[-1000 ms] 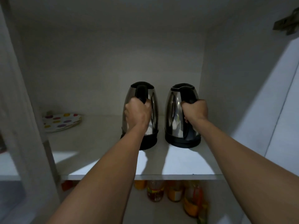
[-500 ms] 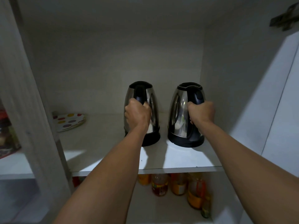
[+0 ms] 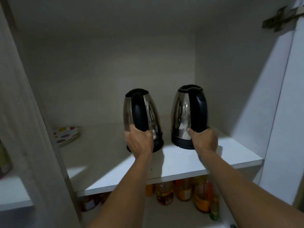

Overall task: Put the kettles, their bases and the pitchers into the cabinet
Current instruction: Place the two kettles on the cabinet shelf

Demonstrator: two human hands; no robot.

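Two steel kettles with black handles and lids stand side by side on a white cabinet shelf (image 3: 181,163). The left kettle (image 3: 153,112) sits on its black base (image 3: 158,143); the right kettle (image 3: 181,111) rests on its own black base (image 3: 181,143). My left hand (image 3: 139,142) is wrapped around the bottom end of the left kettle's handle. My right hand (image 3: 204,139) grips the bottom end of the right kettle's handle, thumb on the steel side. No pitchers are in view.
A plate with coloured dots (image 3: 65,135) lies at the shelf's back left. Several bottles and jars (image 3: 164,193) stand on the shelf below. A white upright panel (image 3: 32,129) bounds the compartment on the left, and the cabinet door (image 3: 283,112) hangs wide on the right.
Both hands have slid from the upper part of the handles down to their lower ends. The right kettle has shifted slightly right and turned. The view has tilted upward.
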